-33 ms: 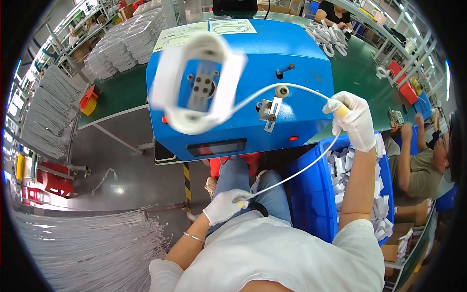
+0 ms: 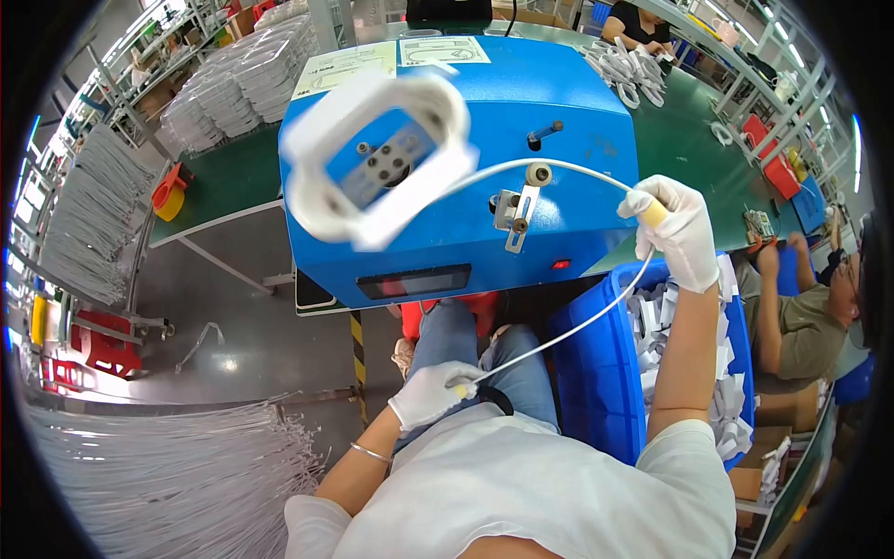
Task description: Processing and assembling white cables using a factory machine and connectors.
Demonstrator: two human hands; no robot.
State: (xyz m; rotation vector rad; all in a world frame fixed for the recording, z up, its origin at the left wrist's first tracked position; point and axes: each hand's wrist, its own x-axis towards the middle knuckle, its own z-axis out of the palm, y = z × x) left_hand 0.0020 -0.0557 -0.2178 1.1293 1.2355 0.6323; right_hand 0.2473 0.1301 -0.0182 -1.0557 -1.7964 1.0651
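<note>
My right hand [image 2: 684, 228], in a white glove with yellowish fingertips, pinches a white cable [image 2: 577, 333] to the right of a blue machine [image 2: 559, 102]. Low in front of my lap, my gloved left hand [image 2: 428, 396] closes on the same cable, which sags between the two hands. From my right hand the cable arches past a guide roller [image 2: 538, 174] toward a white oblong loop [image 2: 424, 191] around the machine's metal head plate [image 2: 386, 166]. Motion blurs the loop, so single turns of cable cannot be made out.
A blue bin [image 2: 591, 359] of white bundled pieces stands beside my right arm. Long white cables [image 2: 168, 475] hang at lower left. Stacked clear trays [image 2: 223, 93] and a yellow tape roll [image 2: 169, 200] sit left of the machine. A co-worker [image 2: 805, 326] is at far right.
The white loop has turned on the machine's head and now tilts to the right. At the far right, the co-worker's hands have shifted. My hands stay in place.
</note>
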